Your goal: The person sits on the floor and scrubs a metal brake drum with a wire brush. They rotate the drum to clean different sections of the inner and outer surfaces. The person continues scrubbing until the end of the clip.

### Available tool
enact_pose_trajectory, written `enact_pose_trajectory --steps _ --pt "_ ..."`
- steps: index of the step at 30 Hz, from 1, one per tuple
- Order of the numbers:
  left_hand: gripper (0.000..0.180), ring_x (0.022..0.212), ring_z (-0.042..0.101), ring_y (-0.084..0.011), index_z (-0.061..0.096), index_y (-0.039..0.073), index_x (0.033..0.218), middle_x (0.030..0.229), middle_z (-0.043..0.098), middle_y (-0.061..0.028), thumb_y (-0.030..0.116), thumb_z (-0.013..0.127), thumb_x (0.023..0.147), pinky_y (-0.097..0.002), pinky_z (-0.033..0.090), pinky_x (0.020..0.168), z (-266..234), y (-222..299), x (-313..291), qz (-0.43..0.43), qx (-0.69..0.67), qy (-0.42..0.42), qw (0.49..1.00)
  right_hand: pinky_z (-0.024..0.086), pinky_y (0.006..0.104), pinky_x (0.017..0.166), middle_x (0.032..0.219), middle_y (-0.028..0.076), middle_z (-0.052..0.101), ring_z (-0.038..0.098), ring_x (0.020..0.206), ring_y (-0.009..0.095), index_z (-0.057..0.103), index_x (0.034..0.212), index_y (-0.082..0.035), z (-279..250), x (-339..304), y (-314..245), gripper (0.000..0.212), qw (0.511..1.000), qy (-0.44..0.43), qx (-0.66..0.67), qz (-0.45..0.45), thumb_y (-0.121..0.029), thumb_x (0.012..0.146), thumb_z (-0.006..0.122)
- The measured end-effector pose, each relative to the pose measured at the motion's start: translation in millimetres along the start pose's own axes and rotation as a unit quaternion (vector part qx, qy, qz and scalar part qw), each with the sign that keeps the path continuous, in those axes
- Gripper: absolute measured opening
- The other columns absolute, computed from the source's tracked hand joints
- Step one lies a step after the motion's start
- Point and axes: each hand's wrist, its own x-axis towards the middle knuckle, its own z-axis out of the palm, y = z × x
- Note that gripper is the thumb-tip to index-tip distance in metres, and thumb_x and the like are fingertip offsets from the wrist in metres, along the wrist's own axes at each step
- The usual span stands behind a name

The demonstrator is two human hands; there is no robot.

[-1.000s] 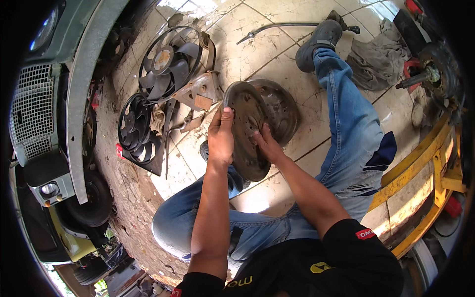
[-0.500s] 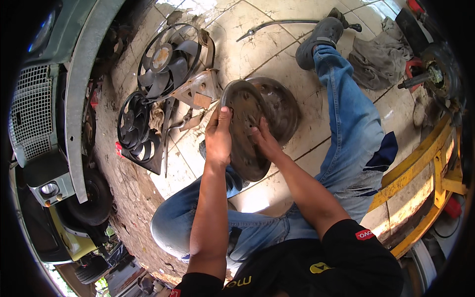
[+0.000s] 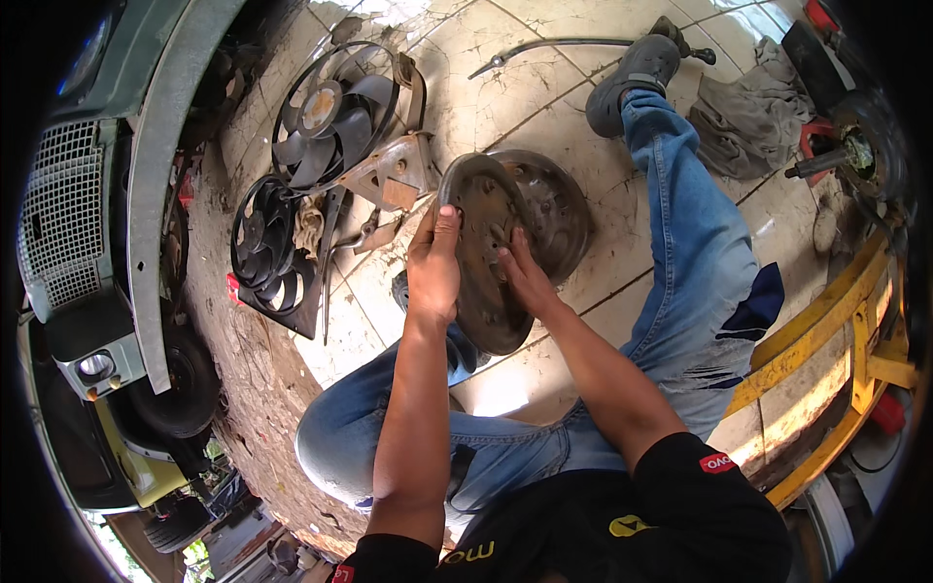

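A brown, round, dished metal plate (image 3: 478,301) with a raised rim and several holes stands tilted up from the floor in front of me. My left hand (image 3: 434,267) is wrapped round its left rim, the thumb lying over the front. Across its right rim reaches my right hand (image 3: 530,280), thumb and fingers stretched out and apart against the plate's middle. A small stud or hole shows by those fingertips; which one I cannot tell. Behind it, partly hidden, lies a second round metal plate (image 3: 564,209) on the tiles.
To the left lie a large black fan (image 3: 330,117), a smaller fan in a shroud (image 3: 262,238) and a rusty metal bracket (image 3: 394,175). A thin rod (image 3: 564,42) and a grey cloth (image 3: 748,121) are farther off. A yellow frame (image 3: 826,291) stands right; a vehicle grille (image 3: 63,214) is at far left.
The whole scene has shifted very slightly in the picture. Both hands keep their places on the tilted plate, with no clear movement of the plate itself.
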Motion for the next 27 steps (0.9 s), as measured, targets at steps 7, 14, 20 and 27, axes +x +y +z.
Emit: enact_pose_trajectory --steps 7,14,20,27 --pt "0.051 0.107 0.057 -0.0175 0.055 -0.005 0.129 0.119 0.063 -0.0128 0.036 0.057 0.099 -0.0289 0.044 0.095 6 7 -2 0.009 -0.027 -0.005 1.0 0.01 0.036 0.12 0.158 0.027 0.011 0.008 0.149 0.035 0.012 0.151 0.007 -2 0 -3 0.084 1.0 -0.006 0.001 0.008 -0.055 0.1 0.035" --pt "0.049 0.105 0.058 -0.0172 0.056 -0.004 0.128 0.118 0.063 -0.0124 0.035 0.057 0.099 -0.0282 0.045 0.093 10 8 -5 0.007 -0.028 0.001 1.0 0.013 0.0363 0.119 0.158 0.027 0.014 0.01 0.148 0.037 0.012 0.151 0.008 -6 2 9 0.086 0.999 -0.004 0.008 0.046 -0.057 0.099 0.036" --pt "0.049 0.105 0.058 -0.0168 0.057 -0.004 0.127 0.117 0.064 -0.0123 0.036 0.057 0.099 -0.0282 0.045 0.092 16 13 -7 0.003 -0.004 0.013 1.0 0.012 0.0372 0.119 0.158 0.027 0.014 0.01 0.148 0.037 0.011 0.151 0.007 -7 1 16 0.088 0.999 -0.008 0.022 0.025 -0.059 0.098 0.036" --pt "0.054 0.11 0.056 -0.0196 0.055 -0.003 0.13 0.122 0.061 -0.0127 0.04 0.057 0.098 -0.0311 0.045 0.095 15 10 -4 0.012 0.01 -0.016 1.0 0.012 0.0371 0.119 0.158 0.027 0.014 0.009 0.148 0.037 0.011 0.151 0.006 -9 1 18 0.088 0.999 -0.006 0.031 0.022 -0.058 0.098 0.038"
